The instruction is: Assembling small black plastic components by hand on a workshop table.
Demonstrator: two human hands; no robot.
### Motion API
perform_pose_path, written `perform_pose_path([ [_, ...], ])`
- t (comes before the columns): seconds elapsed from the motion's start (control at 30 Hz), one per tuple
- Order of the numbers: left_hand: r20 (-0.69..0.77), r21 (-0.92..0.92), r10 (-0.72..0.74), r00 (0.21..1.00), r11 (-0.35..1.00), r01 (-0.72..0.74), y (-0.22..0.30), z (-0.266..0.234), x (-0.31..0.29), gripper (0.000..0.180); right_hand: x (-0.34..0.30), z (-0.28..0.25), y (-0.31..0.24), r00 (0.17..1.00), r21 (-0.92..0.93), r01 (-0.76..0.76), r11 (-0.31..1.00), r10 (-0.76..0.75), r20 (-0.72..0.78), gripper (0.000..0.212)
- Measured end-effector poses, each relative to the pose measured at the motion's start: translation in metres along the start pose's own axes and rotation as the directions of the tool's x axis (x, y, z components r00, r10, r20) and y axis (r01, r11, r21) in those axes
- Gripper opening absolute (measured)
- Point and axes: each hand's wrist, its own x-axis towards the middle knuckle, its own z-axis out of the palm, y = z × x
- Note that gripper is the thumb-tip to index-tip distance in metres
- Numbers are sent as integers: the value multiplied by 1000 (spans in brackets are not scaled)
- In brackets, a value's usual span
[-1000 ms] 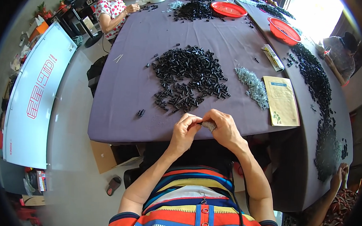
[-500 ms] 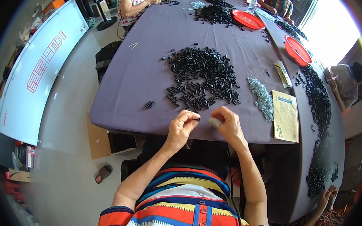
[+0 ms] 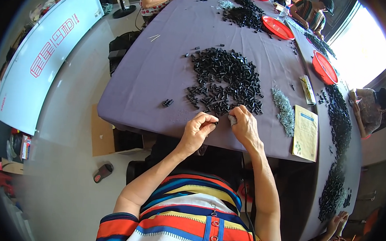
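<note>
Left hand (image 3: pixel 197 129) grip pinched shut on a small black part (image 3: pixel 216 121); right hand (image 3: pixel 245 125) grip curled around a small grey piece (image 3: pixel 232 119), both at the near edge of the purple counter (image 3: pixel 151 74). Pile of black parts (image 3: pixel 225 80) just beyond; heap of silver parts (image 3: pixel 284 108) and yellow booklet (image 3: pixel 306 133) to the right.

A heap of small parts (image 3: pixel 225 80) is lying on the table (image 3: pixel 160 75), just beyond the left hand (image 3: pixel 197 130) and right hand (image 3: pixel 245 125) resting at its near edge. A pile of metal pieces (image 3: pixel 283 107) is sitting right of the heap, with a paper packet (image 3: pixel 306 133) lying further right.
</note>
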Motion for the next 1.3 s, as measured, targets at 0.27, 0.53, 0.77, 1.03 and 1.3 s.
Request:
perform_pose_path([
  [0.27,-3,15,48,999,999,-48,-1,1,-1,9,-12,-22,4,996,225,-41,974,21,90,15],
  [0.53,14,-10,-21,1000,1000,21,-1,0,0,10,-17,-6,-6,994,9,-112,994,112,15,23],
  [0.77,30,-17,29,999,999,-29,0,-1,1,8,-25,-9,-15,996,176,-23,984,37,-78,22],
  [1.03,108,8,-77,991,997,77,1,1,-1,11,-41,-16,-43,985,592,-163,790,166,51,30],
  [1.3,124,46,66,990,996,-73,7,4,-2,14,-43,-14,-44,974,584,-223,781,201,103,29],
])
